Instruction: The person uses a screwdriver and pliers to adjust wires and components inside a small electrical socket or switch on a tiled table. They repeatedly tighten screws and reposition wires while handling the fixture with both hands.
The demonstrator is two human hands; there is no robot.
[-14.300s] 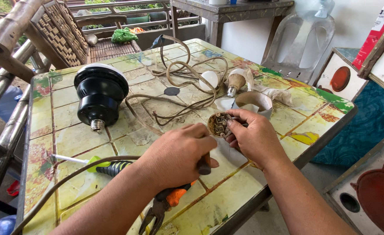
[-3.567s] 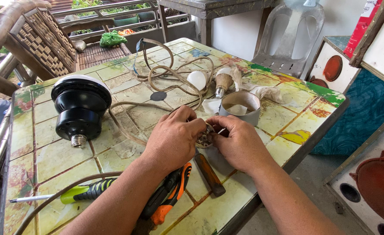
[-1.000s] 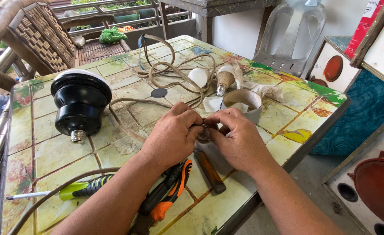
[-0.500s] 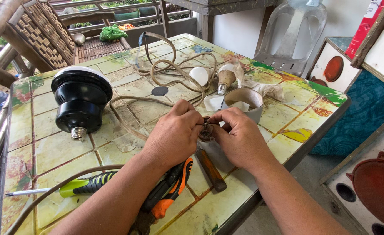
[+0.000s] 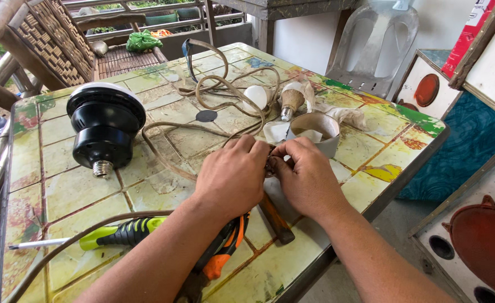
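Both my hands meet over the middle of the tiled table (image 5: 62, 191). My left hand (image 5: 230, 177) and my right hand (image 5: 306, 177) pinch a small brown round part (image 5: 271, 165) between their fingertips; most of it is hidden by the fingers. A tan cord (image 5: 163, 157) runs from under my left hand toward the loops at the back. Under my left forearm lie orange-handled pliers (image 5: 222, 255) and a brown handle (image 5: 275, 219).
A large black lamp with a screw base (image 5: 102, 126) lies at the left. A green-and-black screwdriver (image 5: 107, 235) lies near the front. Two bulbs (image 5: 257, 95) (image 5: 291, 101), a white roll of tape (image 5: 315, 132) and coiled cord sit behind my hands. A wicker chair (image 5: 57, 39) stands behind the table.
My hands stay together on the small part, with only slight finger shifts. The view has moved a little.
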